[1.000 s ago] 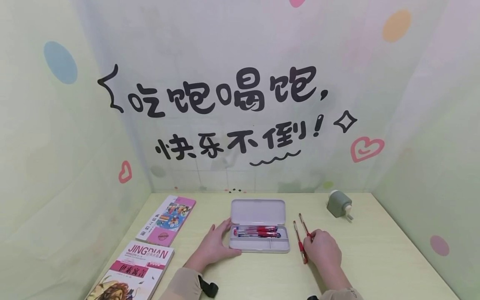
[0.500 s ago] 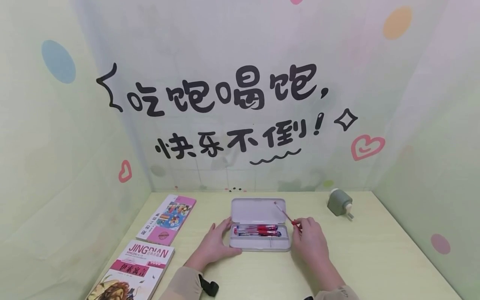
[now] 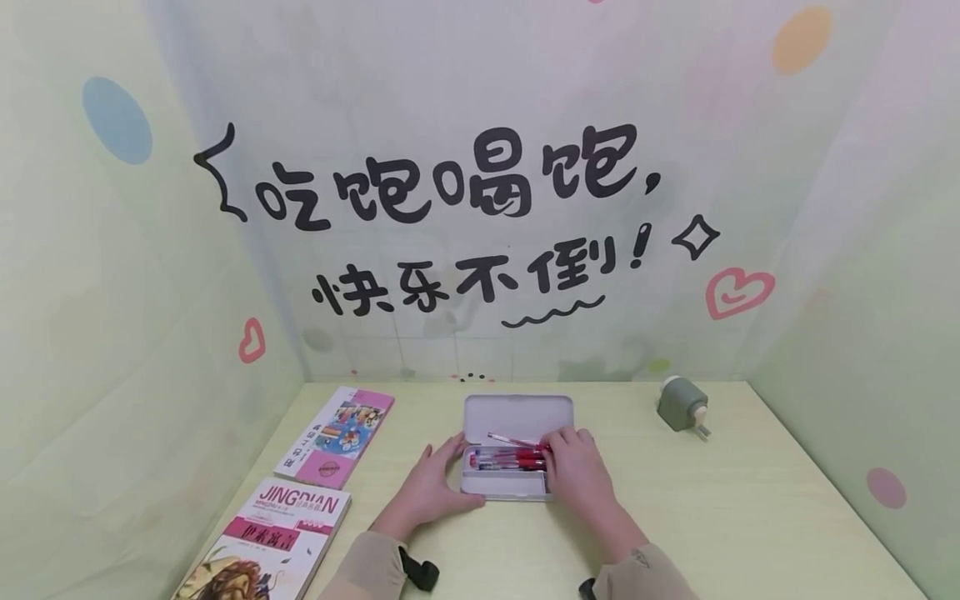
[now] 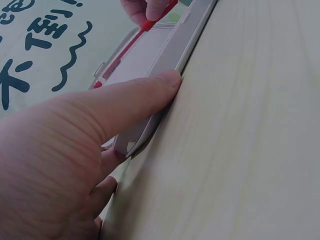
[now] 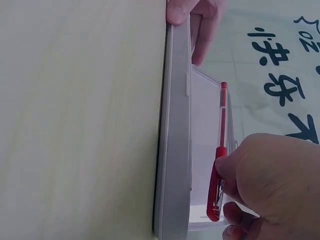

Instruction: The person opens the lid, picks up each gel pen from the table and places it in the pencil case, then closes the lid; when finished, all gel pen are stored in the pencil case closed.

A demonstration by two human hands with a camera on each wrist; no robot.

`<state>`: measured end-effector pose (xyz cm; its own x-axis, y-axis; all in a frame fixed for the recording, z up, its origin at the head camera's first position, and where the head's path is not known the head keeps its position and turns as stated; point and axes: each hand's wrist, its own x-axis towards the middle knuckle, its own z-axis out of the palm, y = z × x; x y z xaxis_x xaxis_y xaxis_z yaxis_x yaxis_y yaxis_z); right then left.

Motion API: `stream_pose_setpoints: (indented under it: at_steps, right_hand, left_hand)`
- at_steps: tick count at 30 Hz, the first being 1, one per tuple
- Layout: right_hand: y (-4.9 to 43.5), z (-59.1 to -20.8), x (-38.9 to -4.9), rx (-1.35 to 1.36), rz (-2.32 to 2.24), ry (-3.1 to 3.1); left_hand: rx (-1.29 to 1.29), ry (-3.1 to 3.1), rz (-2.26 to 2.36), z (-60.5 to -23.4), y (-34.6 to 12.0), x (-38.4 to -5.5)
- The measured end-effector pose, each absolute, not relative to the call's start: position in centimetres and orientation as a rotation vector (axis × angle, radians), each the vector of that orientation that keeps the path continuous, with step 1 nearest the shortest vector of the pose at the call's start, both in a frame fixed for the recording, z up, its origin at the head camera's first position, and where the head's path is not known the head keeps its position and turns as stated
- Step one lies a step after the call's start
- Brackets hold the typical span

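Note:
In the head view a pale lilac pencil case (image 3: 498, 484) lies open on the table, lid (image 3: 517, 412) tipped back. Several red and blue pens (image 3: 504, 460) lie in its rear compartment. My left hand (image 3: 429, 492) holds the case's left end, thumb on the front wall and fingers round the far side. Between thumb and fingers, my right hand (image 3: 581, 468) pinches a red gel pen (image 3: 514, 439) by its red grip, over the case's right half. In the right wrist view the pen (image 5: 220, 155) shows against the lid; the right hand hides part of the case's right end.
Two books, one pink and white (image 3: 335, 437) and one with a lion cover (image 3: 270, 533), lie on the left of the table (image 3: 742, 508). A grey-green pencil sharpener-like device with a crank (image 3: 682, 406) stands at the back right. A printed cloth wall (image 3: 420, 350) closes the back.
My right hand has lifted the red pen and carried it left over the case. No pen shows on the table right of the case now. The left hand keeps its hold.

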<state>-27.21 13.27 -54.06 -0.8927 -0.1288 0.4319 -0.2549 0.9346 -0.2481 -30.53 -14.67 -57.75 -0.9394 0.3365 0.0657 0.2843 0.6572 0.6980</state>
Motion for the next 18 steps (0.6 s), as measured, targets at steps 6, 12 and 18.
stream_pose_setpoints:
  at_steps: [6, 12, 18]
  right_hand:
    - [12.0, -54.3, -27.8, 0.352, 0.319, -2.696]
    - [11.2, -54.4, -28.1, 0.343, 0.313, -2.749]
    - [10.7, -54.6, -28.5, 0.309, 0.308, -2.772]
  left_hand:
    - [0.531, 2.795, 1.158, -57.8, -14.7, -30.6]
    - [0.561, 2.799, 1.154, -57.8, -14.8, -30.7]
    - [0.58, 2.804, 1.158, -57.8, -14.8, -30.7]
